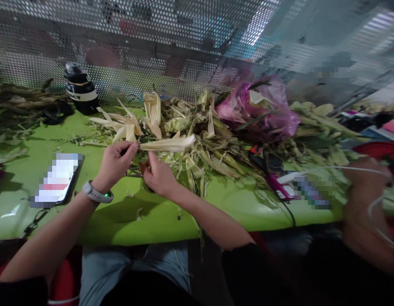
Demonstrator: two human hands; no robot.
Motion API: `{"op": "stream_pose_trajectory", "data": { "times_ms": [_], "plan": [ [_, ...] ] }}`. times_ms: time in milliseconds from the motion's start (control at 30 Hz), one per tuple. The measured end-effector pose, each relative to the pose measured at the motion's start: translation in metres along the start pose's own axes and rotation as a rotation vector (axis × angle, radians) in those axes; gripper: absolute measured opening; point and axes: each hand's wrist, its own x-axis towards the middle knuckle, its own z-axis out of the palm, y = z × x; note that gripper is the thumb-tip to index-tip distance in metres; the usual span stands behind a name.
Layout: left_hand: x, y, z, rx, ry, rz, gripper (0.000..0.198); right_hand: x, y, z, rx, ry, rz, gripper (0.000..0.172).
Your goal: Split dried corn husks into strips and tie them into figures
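A pale corn husk [171,144] lies stretched out above the green table, its narrow end pinched between the thumb and fingers of my left hand [119,161]. Just below that husk is my right hand [160,174], its index finger pointing up at the husk's underside and its other fingers curled. Something small and dark shows at those curled fingers, too blurred to name. Behind my hands, more cream husks [125,125] and a cupped husk [152,110] rest beside a heap of dry husks and leaves [216,148].
On the green table [120,221] a phone [58,178] lies to the left. A black bottle [80,91] stands at the back by a perforated metal screen [171,63]. A pink plastic bag [257,110] sits right of the heap. Another person's arm [364,204] and a cable [340,168] are at right.
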Motion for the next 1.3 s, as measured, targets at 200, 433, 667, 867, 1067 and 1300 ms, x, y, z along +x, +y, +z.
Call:
{"op": "stream_pose_trajectory", "data": {
  "times_ms": [200, 433, 667, 867, 1067, 1300],
  "plan": [
    [0.002, -0.003, 0.0, 0.057, -0.088, -0.092, 0.031, 0.001, 0.003, -0.005, 0.039, 0.247, -0.031, 0.036],
    [0.003, -0.009, 0.005, -0.077, -0.256, -0.257, 0.03, 0.01, 0.016, -0.011, 0.126, 0.32, -0.117, 0.037],
    [0.006, -0.007, 0.001, -0.367, -0.383, -0.464, 0.026, 0.018, 0.015, -0.024, 0.663, -0.201, 0.169, 0.029],
    [0.009, -0.003, -0.002, -0.362, -0.323, -0.507, 0.026, 0.02, 0.018, -0.014, 0.723, -0.159, 0.259, 0.017],
    [0.007, -0.013, 0.004, 0.021, -0.211, -0.31, 0.035, 0.013, 0.01, -0.002, 0.773, -0.079, 0.315, 0.009],
    [0.004, -0.018, 0.008, 0.166, -0.2, -0.111, 0.03, 0.014, 0.005, 0.005, 1.097, 0.103, 0.451, 0.028]
  ]
}}
